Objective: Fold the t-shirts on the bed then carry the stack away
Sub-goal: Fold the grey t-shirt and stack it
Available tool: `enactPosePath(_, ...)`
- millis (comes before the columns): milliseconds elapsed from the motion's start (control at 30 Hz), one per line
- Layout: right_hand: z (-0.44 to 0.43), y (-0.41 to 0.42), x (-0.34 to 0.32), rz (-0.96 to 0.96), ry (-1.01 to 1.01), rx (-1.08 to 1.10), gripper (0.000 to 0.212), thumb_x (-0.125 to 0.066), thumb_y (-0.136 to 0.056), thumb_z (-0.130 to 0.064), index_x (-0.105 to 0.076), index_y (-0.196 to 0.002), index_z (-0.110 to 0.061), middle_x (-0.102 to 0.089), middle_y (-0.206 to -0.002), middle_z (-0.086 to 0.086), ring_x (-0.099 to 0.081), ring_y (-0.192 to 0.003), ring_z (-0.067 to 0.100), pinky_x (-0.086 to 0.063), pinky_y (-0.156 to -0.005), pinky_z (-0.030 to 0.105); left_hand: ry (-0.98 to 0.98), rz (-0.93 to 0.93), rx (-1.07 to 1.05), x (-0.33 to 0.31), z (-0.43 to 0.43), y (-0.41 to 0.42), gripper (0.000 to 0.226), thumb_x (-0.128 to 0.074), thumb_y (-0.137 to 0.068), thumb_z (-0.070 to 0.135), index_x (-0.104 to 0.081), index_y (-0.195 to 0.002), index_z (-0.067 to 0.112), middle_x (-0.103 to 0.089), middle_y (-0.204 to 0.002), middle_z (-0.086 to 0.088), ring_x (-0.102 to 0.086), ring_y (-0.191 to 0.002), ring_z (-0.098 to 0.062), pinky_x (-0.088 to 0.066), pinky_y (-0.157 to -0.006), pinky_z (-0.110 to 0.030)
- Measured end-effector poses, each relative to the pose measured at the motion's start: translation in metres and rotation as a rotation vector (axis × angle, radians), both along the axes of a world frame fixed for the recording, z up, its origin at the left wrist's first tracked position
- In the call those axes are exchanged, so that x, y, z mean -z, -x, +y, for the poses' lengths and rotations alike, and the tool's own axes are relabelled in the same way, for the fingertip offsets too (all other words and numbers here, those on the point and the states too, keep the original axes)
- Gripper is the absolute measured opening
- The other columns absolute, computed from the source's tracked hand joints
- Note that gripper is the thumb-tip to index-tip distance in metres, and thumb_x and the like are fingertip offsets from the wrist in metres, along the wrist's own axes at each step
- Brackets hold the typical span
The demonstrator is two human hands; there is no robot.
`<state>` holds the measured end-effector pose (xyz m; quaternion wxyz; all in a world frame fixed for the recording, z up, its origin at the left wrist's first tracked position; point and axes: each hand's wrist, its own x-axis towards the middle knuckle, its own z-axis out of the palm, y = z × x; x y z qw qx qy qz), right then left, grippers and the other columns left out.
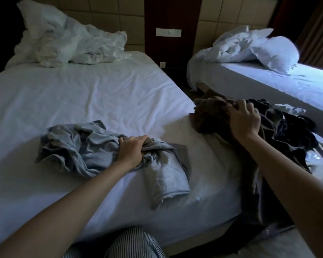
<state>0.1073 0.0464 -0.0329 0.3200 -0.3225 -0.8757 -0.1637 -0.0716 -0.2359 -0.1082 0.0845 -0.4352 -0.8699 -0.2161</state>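
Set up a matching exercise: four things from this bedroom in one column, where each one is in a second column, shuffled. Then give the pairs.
Things:
1. grey shirt
2. brown shirt
3. switch plate
4. striped cloth

Places:
A. under the right hand
B. at the picture's bottom edge, in front of the bed
C. bunched in the left hand
D. on the dark wall panel

Pairs: 1-C, 2-A, 3-D, 4-B
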Motion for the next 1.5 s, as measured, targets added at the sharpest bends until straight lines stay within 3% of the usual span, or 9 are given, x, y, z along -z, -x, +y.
enactPosePath(167, -0.034, 0.003, 0.051, -0.454, 0.318, 0.054, 0.050, -0.044, -0.093, -0.039, -0.037, -0.140, -0.022, -0.025, -0.144, 0.013, -0.024, -0.127, 0.036, -0.022, -0.104, 0.043, 0.068, -0.007, -0.014, -0.001, -0.006, -0.004, 0.026, -0.043, -0.079, 0.045, -0.051, -0.092, 0.023, -0.065, -0.100, -0.002, -0.055, -0.101, -0.029, -0.032, -0.087, -0.043)
enactPosePath(367, -0.097, 0.036, 0.045, -0.308, 0.621, 0.094, 0.041, -0.032, -0.098, -0.034, -0.038, -0.137, -0.023, -0.016, -0.150, 0.019, -0.002, -0.138, 0.044, 0.000, -0.111, 0.053, 0.322, -0.193, 0.128, -0.024, -0.038, -0.008, 0.069, -0.027, -0.083, 0.060, -0.035, -0.141, 0.024, -0.037, -0.148, 0.003, -0.035, -0.134, -0.021, -0.026, -0.110, -0.040)
enactPosePath(467, -0.122, 0.052, 0.044, -0.283, 0.764, -0.066, 0.042, -0.037, -0.095, -0.041, -0.044, -0.133, -0.023, -0.031, -0.146, 0.012, -0.019, -0.135, 0.037, -0.013, -0.111, 0.049, 0.180, -0.421, 0.104, -0.048, -0.054, 0.005, 0.047, -0.033, -0.101, 0.039, -0.049, -0.134, 0.010, -0.047, -0.141, -0.012, -0.042, -0.131, -0.025, -0.031, -0.108, -0.032)
enactPosePath(567, -0.165, 0.069, 0.035, -0.211, 1.028, -0.377, 0.047, -0.045, -0.093, -0.049, -0.048, -0.134, -0.026, -0.048, -0.139, 0.005, -0.041, -0.129, 0.027, -0.027, -0.110, 0.042, 0.391, -0.203, -0.139, -0.059, -0.081, 0.029, 0.048, -0.027, -0.097, 0.043, -0.053, -0.126, 0.014, -0.047, -0.134, -0.016, -0.040, -0.127, -0.035, -0.030, -0.106, -0.042)
enactPosePath(700, -0.212, 0.081, 0.030, -0.583, 0.742, -0.598, 0.058, -0.054, -0.088, -0.051, -0.039, -0.139, -0.027, -0.050, -0.134, 0.005, -0.047, -0.122, 0.027, -0.036, -0.101, 0.040, 0.715, -0.165, -0.096, -0.061, -0.121, 0.019, 0.067, -0.028, -0.092, 0.060, -0.031, -0.145, 0.019, -0.034, -0.148, -0.015, -0.030, -0.136, -0.035, -0.024, -0.111, -0.041)
enactPosePath(800, -0.212, 0.081, 0.032, -0.451, 0.706, -0.657, 0.034, -0.063, -0.086, -0.029, -0.054, -0.116, -0.016, -0.051, -0.108, 0.009, -0.055, -0.096, 0.031, -0.043, -0.082, 0.036, 0.658, -0.318, -0.047, -0.067, -0.154, 0.018, 0.087, -0.047, -0.085, 0.066, -0.013, -0.151, 0.020, -0.026, -0.154, -0.006, -0.031, -0.138, -0.024, -0.029, -0.108, -0.032)
enactPosePath(1067, -0.215, 0.036, 0.009, -0.740, 0.663, -0.813, 0.019, -0.064, -0.087, -0.025, -0.052, -0.075, -0.017, -0.041, -0.076, -0.009, -0.041, -0.069, 0.004, -0.030, -0.063, 0.019, 0.911, -0.109, -0.071, -0.091, -0.188, 0.018, 0.073, -0.045, -0.081, 0.073, -0.039, -0.139, 0.030, -0.039, -0.146, -0.004, -0.036, -0.133, -0.027, -0.028, -0.105, -0.033)
enactPosePath(1300, -0.207, 0.036, -0.018, -0.306, 0.862, -0.721, 0.042, -0.069, -0.083, -0.013, -0.036, -0.057, -0.019, -0.036, -0.056, -0.004, -0.036, -0.055, 0.010, -0.031, -0.058, 0.028, 0.069, -0.369, 0.116, -0.105, -0.199, 0.015, 0.022, -0.059, -0.063, 0.043, -0.052, -0.065, 0.022, -0.055, -0.067, 0.004, -0.057, -0.065, -0.006, -0.040, -0.061, -0.023)
enactPosePath(1500, -0.215, 0.084, -0.081, 0.209, 0.643, -0.617, 0.022, -0.056, -0.084, -0.007, -0.041, -0.072, -0.017, -0.046, -0.066, 0.002, -0.044, -0.069, 0.025, -0.031, -0.060, 0.034, -0.284, 0.010, -0.233, -0.176, -0.186, 0.044, 0.011, -0.056, -0.089, 0.020, -0.048, -0.084, 0.014, -0.057, -0.083, -0.009, -0.056, -0.083, -0.031, -0.035, -0.065, -0.035)
